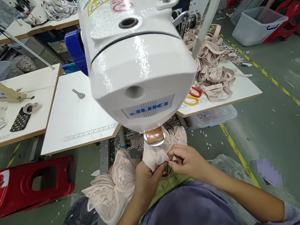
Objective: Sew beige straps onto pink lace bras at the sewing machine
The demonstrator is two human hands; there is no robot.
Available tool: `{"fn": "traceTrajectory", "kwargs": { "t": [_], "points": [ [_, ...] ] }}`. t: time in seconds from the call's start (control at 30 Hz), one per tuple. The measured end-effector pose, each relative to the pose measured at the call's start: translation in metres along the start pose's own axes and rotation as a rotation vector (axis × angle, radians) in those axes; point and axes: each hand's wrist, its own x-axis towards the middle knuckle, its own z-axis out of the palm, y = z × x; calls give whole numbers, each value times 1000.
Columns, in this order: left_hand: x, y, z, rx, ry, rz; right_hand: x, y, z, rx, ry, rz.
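A white JUKI sewing machine head fills the upper middle of the head view. Just below it, a pale beige lace bra is gathered in front of my body. My left hand grips the near edge of its smooth fabric, thumb on top. Close beside it, the fingers of my right hand pinch a small light end at the bra's edge; what exactly this end is, I cannot make out. More lace bras hang in a stack left of my left forearm. The machine hides its needle area.
Beige straps lie heaped on the right table, with red-and-yellow-handled scissors beside them. On the left stand a red stool and a table with a phone. A small grey tool rests on the white board.
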Motion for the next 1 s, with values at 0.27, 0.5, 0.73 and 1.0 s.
{"fn": "traceTrajectory", "kwargs": {
  "t": [0.27, 0.5, 0.73, 1.0],
  "points": [
    [3, 8, 0, -44, -70, -16, 0, 1, -7, -41, -34, 38],
    [4, 15, -1, -160, -96, -146, 0, -3, -10, -48, 0, -4],
    [7, 26, -12, -121, -137, -209, 1, -5, -25, 103, -56, 120],
    [5, 33, -11, 40, -176, -62, 2, -12, -26, -59, -57, 60]
  ]
}}
